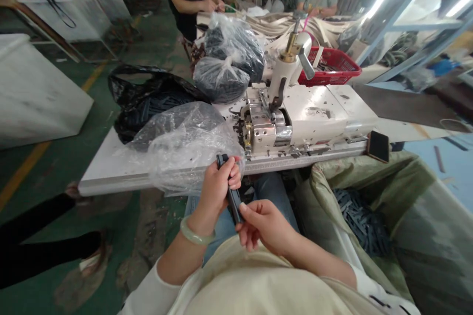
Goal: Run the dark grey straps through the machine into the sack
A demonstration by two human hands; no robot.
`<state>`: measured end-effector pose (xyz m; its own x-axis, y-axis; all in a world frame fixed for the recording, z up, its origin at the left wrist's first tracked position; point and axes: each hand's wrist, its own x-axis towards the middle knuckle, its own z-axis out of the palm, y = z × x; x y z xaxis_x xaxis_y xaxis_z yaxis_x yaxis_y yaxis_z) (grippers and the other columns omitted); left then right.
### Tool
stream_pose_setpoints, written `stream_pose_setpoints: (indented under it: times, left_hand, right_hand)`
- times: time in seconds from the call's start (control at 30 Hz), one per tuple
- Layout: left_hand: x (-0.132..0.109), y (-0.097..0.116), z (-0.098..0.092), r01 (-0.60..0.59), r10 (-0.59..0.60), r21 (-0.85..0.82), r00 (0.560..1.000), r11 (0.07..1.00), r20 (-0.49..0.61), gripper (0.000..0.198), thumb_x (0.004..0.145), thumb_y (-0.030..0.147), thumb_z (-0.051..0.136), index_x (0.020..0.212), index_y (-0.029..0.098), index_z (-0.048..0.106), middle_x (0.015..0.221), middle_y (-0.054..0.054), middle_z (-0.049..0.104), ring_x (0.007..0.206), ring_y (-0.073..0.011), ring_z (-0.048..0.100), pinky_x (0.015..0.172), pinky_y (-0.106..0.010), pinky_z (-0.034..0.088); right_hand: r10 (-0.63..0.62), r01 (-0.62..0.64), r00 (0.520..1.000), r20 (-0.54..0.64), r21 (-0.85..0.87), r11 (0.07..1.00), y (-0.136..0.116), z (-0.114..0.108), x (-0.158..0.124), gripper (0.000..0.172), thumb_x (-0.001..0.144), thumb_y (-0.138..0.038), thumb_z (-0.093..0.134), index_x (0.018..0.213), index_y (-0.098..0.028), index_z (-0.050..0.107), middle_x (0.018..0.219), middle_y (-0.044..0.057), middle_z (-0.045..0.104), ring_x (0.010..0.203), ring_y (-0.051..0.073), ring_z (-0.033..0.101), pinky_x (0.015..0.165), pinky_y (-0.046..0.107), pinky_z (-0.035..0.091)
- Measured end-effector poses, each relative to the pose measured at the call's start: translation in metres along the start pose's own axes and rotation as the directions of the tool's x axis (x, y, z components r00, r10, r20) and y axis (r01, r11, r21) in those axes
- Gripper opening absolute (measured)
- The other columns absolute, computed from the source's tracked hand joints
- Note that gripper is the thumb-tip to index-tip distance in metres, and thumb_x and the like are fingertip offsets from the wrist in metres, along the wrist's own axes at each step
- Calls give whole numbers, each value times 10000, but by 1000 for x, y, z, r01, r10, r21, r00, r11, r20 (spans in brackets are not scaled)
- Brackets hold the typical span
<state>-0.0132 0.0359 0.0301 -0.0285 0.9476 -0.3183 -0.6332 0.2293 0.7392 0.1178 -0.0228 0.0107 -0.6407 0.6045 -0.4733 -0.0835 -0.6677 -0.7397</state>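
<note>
My left hand (pixel 219 186) is closed around the upper part of a short black strap piece (pixel 232 198), held over my lap in front of the table edge. My right hand (pixel 261 224) pinches the lower end of the same strap between thumb and fingers. A pale green bangle (pixel 193 236) sits on my left wrist. Just beyond my hands lies a clear plastic bag (pixel 185 145) of dark pieces on the white table (pixel 107 167). The white sewing machine (pixel 295 113) stands to the right of that bag.
Tied plastic bags of dark pieces (pixel 229 59) and a black bag (pixel 148 96) lie at the back of the table. A red basket (pixel 332 66) stands behind the machine. A large sack (pixel 369 216) of dark strips is at my right. Two people work at the far table.
</note>
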Motion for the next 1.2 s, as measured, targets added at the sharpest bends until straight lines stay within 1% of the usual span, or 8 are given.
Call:
stream_pose_setpoints:
  times: [0.1,0.3,0.43,0.57,0.77,0.9,1.03,1.2]
  left_hand:
    - [-6,6,-12,-84,83,-3,995,997,-56,246,761,304,733,869,118,613,561,75,418,403,-13,348,367,-119,291]
    - [4,22,-38,-95,59,-204,983,974,-176,205,743,227,763,798,112,602,545,88,373,398,10,329,370,-87,282]
    - [-1,23,-45,78,-79,-92,997,993,-2,297,723,309,790,843,102,616,526,101,338,372,7,281,342,-90,248]
    - [-14,19,-43,233,-258,136,945,963,201,341,731,389,773,862,118,613,489,113,309,348,3,224,327,-98,219]
    - [-17,20,-34,208,-237,177,958,962,164,274,746,347,757,812,129,603,478,101,343,349,2,258,334,-94,227]
    - [-15,19,-30,177,-199,154,970,972,139,256,738,318,762,811,125,610,492,93,365,350,5,272,335,-92,227]
    - [-13,17,-28,168,-195,175,969,970,152,229,755,304,748,809,126,614,496,90,363,349,4,276,336,-93,230]
    - [-11,14,-29,162,-200,208,965,964,172,211,781,309,727,831,126,634,499,83,377,351,0,292,335,-99,234]
  right_hand:
    - [-53,53,999,-8,-31,998,5,8,8,541,770,-647,619,606,-133,580,410,-27,534,267,35,376,273,140,237]
    - [-192,188,981,-8,-171,967,12,2,-7,479,832,-581,594,645,-141,594,465,-13,567,319,42,427,311,142,279]
    - [-246,233,969,-32,-228,945,10,-1,-13,474,852,-567,576,635,-146,591,475,-3,572,334,50,444,324,148,292]
    - [-240,222,969,-62,-215,951,7,-5,-11,487,833,-584,589,614,-149,585,457,-6,568,318,52,430,317,154,281]
    - [-121,122,993,-16,83,989,11,-15,-1,470,806,-574,633,644,-132,613,449,4,593,287,59,439,290,146,274]
    - [-55,15,994,91,389,921,11,-23,5,536,805,-622,595,818,-93,685,611,79,694,397,104,575,348,167,396]
    - [-21,-75,982,188,489,869,10,-27,9,517,852,-569,577,1020,-90,679,708,74,709,518,110,644,453,170,486]
    - [-79,1,989,128,522,853,9,-25,12,280,764,-376,759,820,-121,657,554,-16,621,406,47,532,395,115,413]
